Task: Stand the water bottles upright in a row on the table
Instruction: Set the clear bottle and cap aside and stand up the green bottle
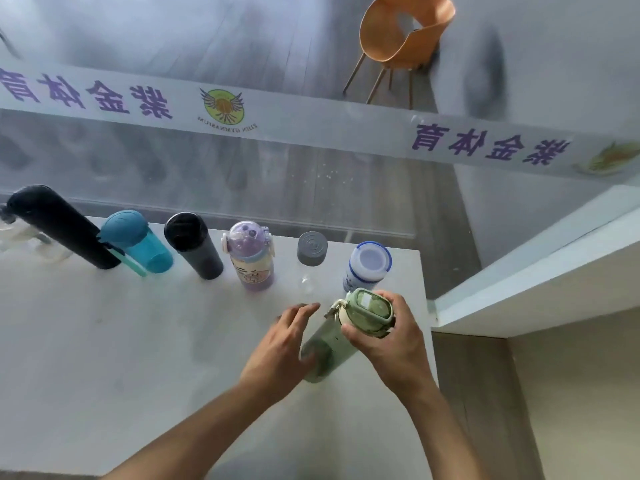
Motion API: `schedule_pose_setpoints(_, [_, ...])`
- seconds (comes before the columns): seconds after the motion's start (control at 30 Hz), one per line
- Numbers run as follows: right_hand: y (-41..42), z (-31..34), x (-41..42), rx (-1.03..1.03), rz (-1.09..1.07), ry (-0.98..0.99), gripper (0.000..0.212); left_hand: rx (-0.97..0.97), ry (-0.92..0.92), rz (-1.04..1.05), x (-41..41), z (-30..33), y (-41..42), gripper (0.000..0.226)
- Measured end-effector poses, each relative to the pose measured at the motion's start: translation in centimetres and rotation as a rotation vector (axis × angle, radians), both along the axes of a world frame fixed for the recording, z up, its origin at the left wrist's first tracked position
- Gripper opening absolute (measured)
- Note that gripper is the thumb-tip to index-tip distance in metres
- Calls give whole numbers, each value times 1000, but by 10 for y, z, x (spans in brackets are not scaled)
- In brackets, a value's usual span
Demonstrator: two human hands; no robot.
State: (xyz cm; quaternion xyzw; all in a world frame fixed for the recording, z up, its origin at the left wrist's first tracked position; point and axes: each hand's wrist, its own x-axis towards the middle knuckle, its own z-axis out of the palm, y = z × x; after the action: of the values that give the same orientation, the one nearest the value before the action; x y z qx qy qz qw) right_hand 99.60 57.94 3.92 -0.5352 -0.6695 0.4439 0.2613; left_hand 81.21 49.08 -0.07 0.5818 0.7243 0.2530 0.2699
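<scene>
Wrapped around the cap end of a pale green plastic bottle with a squared flip lid, the right hand has its fingers closed on the lid and neck, thumb toward the camera; the left hand lies alongside the bottle's lower body with fingers spread and loose, touching or nearly touching it, clasping nothing that I can make out. That bottle is tilted, base down toward the white table near its right front part, and whether the base rests on the surface cannot be told. Behind it a row already stands upright along the far edge: a tall black cylindrical flask at the left, a teal translucent cup-shaped bottle with a blue lid and strap just beside it, a dark grey tumbler with a black lid, a small purple child's bottle with a clear domed lid and cartoon label, a clear bottle with a grey ribbed cap whose body is barely visible, and a white bottle with blue trim at the right end. At the far left edge some clear object is too blurred to identify. By my reading the job is nearly finished: six stand in line and the green one remains to be set upright, probably at the row's right end, where little table is left before the edge
</scene>
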Motion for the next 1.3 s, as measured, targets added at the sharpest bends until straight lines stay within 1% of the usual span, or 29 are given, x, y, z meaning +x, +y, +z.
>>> schedule_pose_setpoints(0.13, [8, 1, 31, 71, -77, -14, 65, 180, 135, -88, 9, 15, 34, 63])
schedule_pose_setpoints(0.2, [18, 1, 43, 103, -127, -30, 65, 236, 228, -143, 15, 23, 55, 61])
schedule_pose_setpoints(0.27, [31, 1, 52, 136, -166, -58, 67, 277, 276, -186, 20, 29, 76, 61])
schedule_pose_setpoints(0.37, [55, 1, 59, 204, -220, -109, 69, 287, 301, -208, 26, 35, 107, 64])
schedule_pose_setpoints(0.47, [79, 3, 60, 217, -240, -125, 69, 213, 357, -238, 30, 34, 133, 74])
schedule_pose_setpoints(0.6, [107, 3, 58, 235, -228, -160, 70, 58, 342, -224, 28, 28, 153, 89])
schedule_pose_setpoints(0.7, [120, 1, 55, 280, -217, -185, 71, -2, 337, -211, 25, 24, 159, 88])
schedule_pose_setpoints(0.97, [140, 1, 54, 316, -206, -229, 71, 17, 214, -204, 25, 18, 164, 81])
schedule_pose_setpoints(1.1, [136, 0, 55, 343, -214, -217, 68, 21, 209, -184, 26, 17, 164, 80])
schedule_pose_setpoints(1.23, [134, 2, 54, 321, -198, -224, 68, 25, 213, -176, 27, 17, 165, 80])
schedule_pose_setpoints(1.3, [134, 4, 54, 301, -196, -244, 71, 25, 219, -181, 28, 18, 165, 81])
